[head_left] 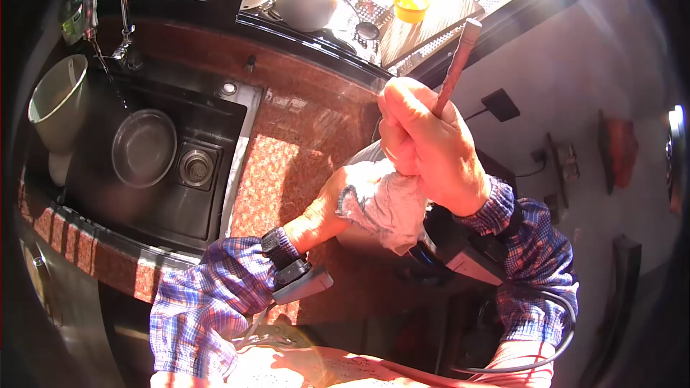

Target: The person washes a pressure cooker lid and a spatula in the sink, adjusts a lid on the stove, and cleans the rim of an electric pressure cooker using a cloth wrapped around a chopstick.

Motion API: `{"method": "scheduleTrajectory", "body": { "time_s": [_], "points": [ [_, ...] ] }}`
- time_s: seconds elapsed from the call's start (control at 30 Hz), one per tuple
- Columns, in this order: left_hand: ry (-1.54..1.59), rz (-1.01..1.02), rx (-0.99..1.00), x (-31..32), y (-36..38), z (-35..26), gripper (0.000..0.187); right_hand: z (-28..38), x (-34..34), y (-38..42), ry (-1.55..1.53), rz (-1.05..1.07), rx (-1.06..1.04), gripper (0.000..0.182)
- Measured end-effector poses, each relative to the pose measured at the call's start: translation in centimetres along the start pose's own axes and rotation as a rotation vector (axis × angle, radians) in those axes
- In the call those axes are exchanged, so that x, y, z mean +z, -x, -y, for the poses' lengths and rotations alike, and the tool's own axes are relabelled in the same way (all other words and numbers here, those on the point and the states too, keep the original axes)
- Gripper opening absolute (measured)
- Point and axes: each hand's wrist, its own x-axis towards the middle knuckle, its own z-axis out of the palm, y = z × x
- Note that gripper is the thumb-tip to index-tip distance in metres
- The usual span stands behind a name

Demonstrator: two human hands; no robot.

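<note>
My right hand (438, 147) is closed in a fist around a slim reddish-brown rod (458, 65), which sticks up out of the fist and leans right. What the rod's lower end is attached to, if anything, is hidden. Just below and to the left, my left hand (327, 208) grips a crumpled whitish cloth (394, 212) with a grey edge. Most of the left fingers are hidden by the cloth, which hangs down under the right fist and touches it. Both hands are held above the counter, to the right of the sink.
Water runs from the tap (92, 0) into a black sink (136, 208) holding a round metal bowl (144, 147). A pale tall container (59, 100) stands at its left. Beyond the window ledge are a rounded pot (305, 6) and a yellow cup (411, 7). A sunlit granite counter (269, 179) adjoins the sink.
</note>
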Motion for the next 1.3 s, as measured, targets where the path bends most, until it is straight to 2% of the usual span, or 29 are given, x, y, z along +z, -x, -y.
{"method": "scheduleTrajectory", "body": {
  "time_s": [0.07, 0.17, 0.2, 0.3, 0.37, 0.43, 0.5, 0.57, 0.6, 0.63, 0.7, 0.77, 0.83, 0.9, 0.97, 1.0, 1.07, 1.1, 1.17, 1.23, 1.3],
  "points": [
    [-0.270, 0.000, 0.187, 0.0, -0.3, 0.2, 0.021, -0.6, -0.6, 0.8, -0.062, 0.011, -0.066, 0.029],
    [-0.304, -0.092, 0.299, 0.5, -0.5, -0.1, 0.023, -1.5, -3.6, -1.6, -0.313, -0.138, 0.057, 0.032],
    [-0.284, -0.013, 0.210, 0.0, -0.7, -1.1, 0.025, -1.6, -4.2, -2.7, -0.332, -0.185, 0.044, 0.032],
    [-0.146, -0.019, 0.180, 0.0, -0.2, 0.0, 0.028, -2.3, -6.8, -6.3, -0.311, -0.280, -0.009, 0.030],
    [-0.212, 0.005, 0.232, -0.2, 0.4, 0.3, 0.031, -3.2, -9.3, -8.3, -0.251, -0.358, -0.046, 0.031],
    [0.109, -0.009, -0.050, 0.2, 0.7, 0.1, 0.029, -3.7, -10.8, -9.3, -0.119, -0.415, -0.068, 0.031],
    [0.130, -0.039, -0.038, 0.4, 1.0, 0.1, 0.027, -3.9, -11.1, -9.2, -0.145, -0.426, -0.072, 0.031],
    [0.183, -0.084, -0.012, 0.8, 1.1, 0.0, 0.025, -3.4, -9.0, -7.8, -0.173, -0.355, -0.095, 0.031],
    [0.325, -0.016, -0.048, 1.0, 1.4, 1.4, 0.024, -2.9, -7.7, -6.8, -0.211, -0.293, -0.122, 0.031],
    [0.332, -0.016, -0.043, 1.1, 1.7, 2.2, 0.024, -1.8, -6.0, -5.6, -0.355, -0.311, -0.020, 0.030],
    [0.496, -0.030, -0.051, 1.5, 2.6, 3.3, 0.023, -1.8, -5.1, -4.2, -0.394, -0.224, -0.004, 0.030],
    [0.519, -0.034, -0.119, 1.6, 2.9, 3.7, 0.021, -1.5, -4.9, -2.5, -0.449, -0.155, 0.029, 0.030],
    [0.099, -0.008, -0.059, 1.2, 2.8, 2.6, 0.022, -2.4, -6.2, -2.5, -0.484, -0.126, 0.032, 0.030],
    [0.070, -0.081, -0.027, 1.1, 2.4, 1.2, 0.019, -3.6, -7.2, -3.7, -0.618, -0.134, 0.084, 0.027],
    [0.005, -0.219, 0.045, 1.1, 2.0, 0.2, 0.015, -3.5, -6.8, -5.1, -0.533, -0.247, 0.080, 0.028],
    [0.004, -0.208, 0.039, 1.3, 2.2, 0.3, 0.015, -3.5, -7.9, -6.0, -0.503, -0.301, 0.009, 0.028],
    [0.433, -0.228, -0.103, 1.7, 2.4, 0.6, 0.018, -4.5, -11.4, -7.6, -0.422, -0.379, -0.103, 0.029],
    [0.433, -0.222, -0.101, 1.6, 2.3, 0.5, 0.018, -4.4, -11.9, -8.1, -0.375, -0.402, -0.137, 0.029],
    [0.212, -0.184, -0.004, 1.3, 1.9, 0.1, 0.025, -4.6, -12.3, -8.8, -0.422, -0.471, -0.142, 0.029],
    [0.101, -0.142, 0.005, 0.7, 1.4, -0.1, 0.027, -4.9, -12.7, -9.3, -0.179, -0.537, -0.264, 0.029],
    [0.063, -0.093, -0.092, 0.4, 0.8, -1.6, 0.028, -5.5, -13.5, -9.3, -0.082, -0.556, -0.318, 0.025]
  ]
}}
